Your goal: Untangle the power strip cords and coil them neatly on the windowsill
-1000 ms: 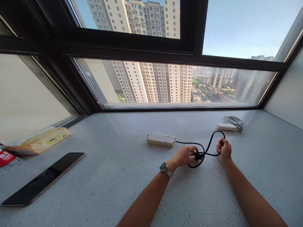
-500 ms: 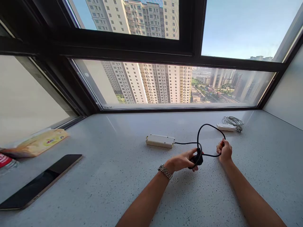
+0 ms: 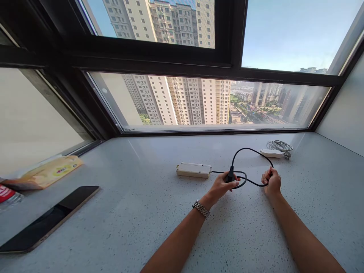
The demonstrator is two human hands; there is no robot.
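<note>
Black and blocky, a power plug (image 3: pixel 230 175) sits between the thumb and fingers of the left hand (image 3: pixel 220 186), which is partly closed around it, the cord end pointing up. On that wrist is a silver metal-link watch band (image 3: pixel 201 209). The right hand (image 3: pixel 272 184) is curled into a loose fist, gripping a thin black cord (image 3: pixel 247 148). Between the two hands the cord rises in a wide arch from the plug, and a smaller loop of it crosses just beside the left fingers. Its other end enters a long cream-white power strip (image 3: pixel 193 170), lying on the pale speckled countertop (image 3: pixel 127 235) to the left of the plug. Beyond the right hand, nearer the window, lies a smaller white power strip (image 3: pixel 271 153) beside a coiled grey cable (image 3: pixel 280 145) and its grey plug (image 3: pixel 287 155). Well apart, at far left, rest a flat dark-screened phone (image 3: pixel 49 220), a yellow-and-orange soft packet (image 3: pixel 54 172) and a clear bottle with a red label (image 3: pixel 8 195), cut off by the edge of view. Dark window frames (image 3: pixel 170 64) stand behind the countertop.
</note>
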